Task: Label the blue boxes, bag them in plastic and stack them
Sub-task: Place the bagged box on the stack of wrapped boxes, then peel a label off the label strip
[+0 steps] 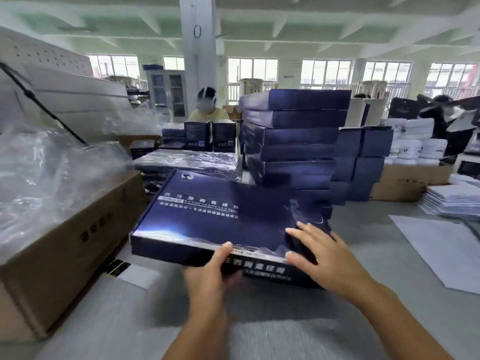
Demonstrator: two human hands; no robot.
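Here's the flat dark-blue cardboard box (220,219), printed with pale lettering on its lid, right in front of me. It sits tilted, its near edge raised clear of the grey table (272,333). Whether the far end rests on anything, I cannot tell.

My left hand (207,271) grips the near side wall around the middle. The thumb hooks over the top rim and the palm is tucked underneath.

My right hand (322,253) lies on the lid at the near right corner. Its fingers are straight and spread, pressing flat and curling round nothing. The thumb reaches down to the front edge.

Just behind the box, to the right, rises the tall stack of dark-blue boxes (293,141), unwrapped and a little uneven. More of the same are piled beside it, further right.

Behind the box to the left is a low pile of blue boxes wrapped in clear plastic (187,162), its top shining.

On my left stands a big brown cardboard carton (65,242), touching the table edge. A heap of loose clear plastic bags (52,175) spills over its top.

Off to the right, white sheets (441,245) lie on the table. Across from me, beyond the piles, sits a person in a yellow top (207,114).

The whole view is somewhat blurred around my forearms.
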